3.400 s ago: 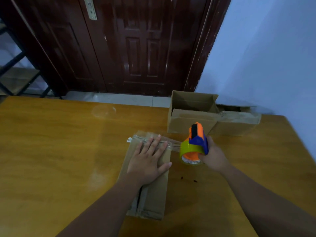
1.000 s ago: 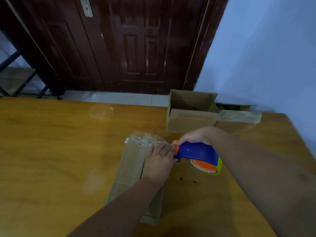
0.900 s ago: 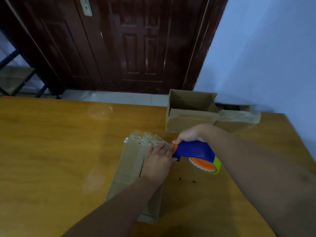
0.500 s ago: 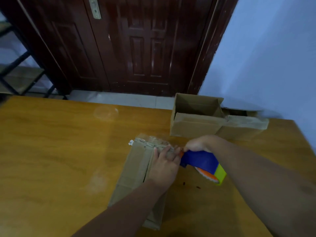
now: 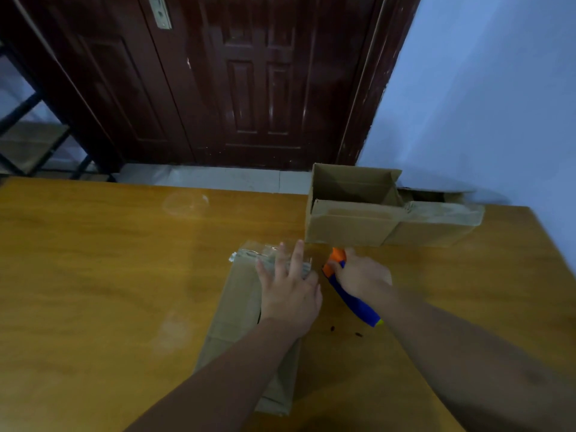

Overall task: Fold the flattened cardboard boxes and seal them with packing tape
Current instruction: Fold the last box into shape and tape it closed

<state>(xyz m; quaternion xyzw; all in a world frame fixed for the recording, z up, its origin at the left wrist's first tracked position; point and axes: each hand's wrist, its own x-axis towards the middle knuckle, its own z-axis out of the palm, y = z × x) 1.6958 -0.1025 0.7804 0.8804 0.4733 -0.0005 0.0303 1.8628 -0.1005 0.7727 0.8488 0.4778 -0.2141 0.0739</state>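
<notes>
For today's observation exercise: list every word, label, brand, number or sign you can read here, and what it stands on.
None can be read. The flattened box, the open box and the tape dispenser show no print; the metal plate on the door is too blurred to tell.

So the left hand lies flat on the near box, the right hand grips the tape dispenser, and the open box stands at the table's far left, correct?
No. The head view shows the open box at the far right of the table, not left. The rest holds: the left hand lies flat on the near box and the right hand grips the tape dispenser.
</notes>
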